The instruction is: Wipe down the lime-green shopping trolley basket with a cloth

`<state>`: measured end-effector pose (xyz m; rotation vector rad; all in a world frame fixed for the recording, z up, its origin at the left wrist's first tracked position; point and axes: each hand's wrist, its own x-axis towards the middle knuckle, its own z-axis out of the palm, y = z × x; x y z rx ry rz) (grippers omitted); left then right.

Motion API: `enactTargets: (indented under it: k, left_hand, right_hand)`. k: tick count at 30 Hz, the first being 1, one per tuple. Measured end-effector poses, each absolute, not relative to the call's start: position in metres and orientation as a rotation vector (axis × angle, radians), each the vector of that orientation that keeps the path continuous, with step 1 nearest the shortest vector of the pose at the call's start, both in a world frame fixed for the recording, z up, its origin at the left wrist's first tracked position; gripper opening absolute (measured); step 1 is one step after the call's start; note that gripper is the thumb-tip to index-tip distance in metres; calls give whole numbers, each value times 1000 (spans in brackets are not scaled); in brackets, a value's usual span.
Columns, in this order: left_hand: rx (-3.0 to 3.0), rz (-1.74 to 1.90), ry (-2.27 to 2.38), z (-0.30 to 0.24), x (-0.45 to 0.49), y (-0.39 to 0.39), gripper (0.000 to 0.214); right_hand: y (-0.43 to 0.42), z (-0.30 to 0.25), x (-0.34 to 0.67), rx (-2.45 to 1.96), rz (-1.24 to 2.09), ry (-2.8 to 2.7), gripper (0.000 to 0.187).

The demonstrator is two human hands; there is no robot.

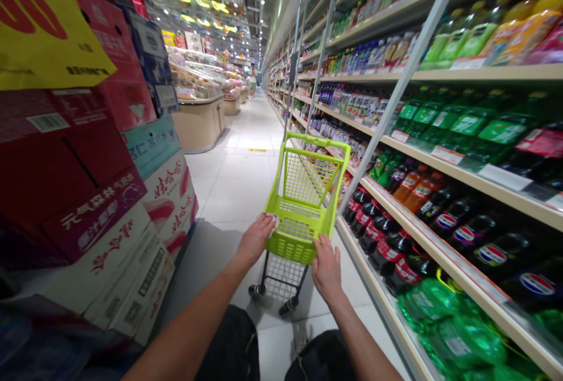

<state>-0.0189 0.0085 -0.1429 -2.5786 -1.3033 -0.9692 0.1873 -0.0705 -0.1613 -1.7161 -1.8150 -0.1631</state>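
Observation:
In front of my legs stands a lime-green plastic shopping cart [292, 244] with a dark wheeled frame. My left hand [256, 239] presses a crumpled whitish cloth [274, 224] against the left rim of its basket, fingers closed over it. On the near right corner, my right hand [326, 266] grips the basket edge, its fingertips over the rim and its thumb side partly hidden. Only the mesh floor and walls show inside the basket. The cart's raised far frame [317, 142] points down the aisle.
Drink shelves [466, 177] with bottles line the right side close to the cart, behind slanted metal posts [400, 94]. Stacked drink cartons [169, 193] rise on the left. Ahead, the tiled aisle [233, 176] passes a rounded display counter [200, 126]; a person [252, 80] stands far off.

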Motion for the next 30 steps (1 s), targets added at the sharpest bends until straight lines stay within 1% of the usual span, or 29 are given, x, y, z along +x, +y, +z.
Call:
enactTargets:
  k: [3, 5, 7, 14, 20, 23, 26, 28, 30]
  left_hand:
    - [-2662, -910, -1207, -140, 2, -1, 31]
    - [-2747, -894, -1049, -136, 25, -9, 30]
    - [-2805, -846, -997, -130, 35, -10, 29]
    - [-2696, -745, -1381, -112, -20, 20, 25]
    - [-2659, -724, -1453, -115, -7, 4, 20]
    - [-2681, -741, -1406, -116, 15, -12, 21]
    - [-2726, -750, -1298, -120, 41, -31, 23]
    - [-2753, -772, -1151, -125, 56, -41, 25]
    - [-2765, -808, -922, -128, 64, -46, 26]
  right_hand:
    - [-70, -161, 179, -1682, -149, -1841, 50]
    - [-70, -163, 177, -1623, -143, -1870, 51]
    - [-69, -167, 179, -1556, -132, -1894, 53]
    - [-67, -178, 183, -1453, -110, -1886, 55]
    - [-70, -182, 202, -1398, -157, -1975, 58]
    - [-69, -180, 231, -1449, -199, -1978, 53]
    - [-65, -172, 255, -1656, -247, -1882, 47]
    - [-64, -166, 260, -1816, -266, -1781, 43]
    - [-66, -162, 254, -1867, -256, -1769, 39]
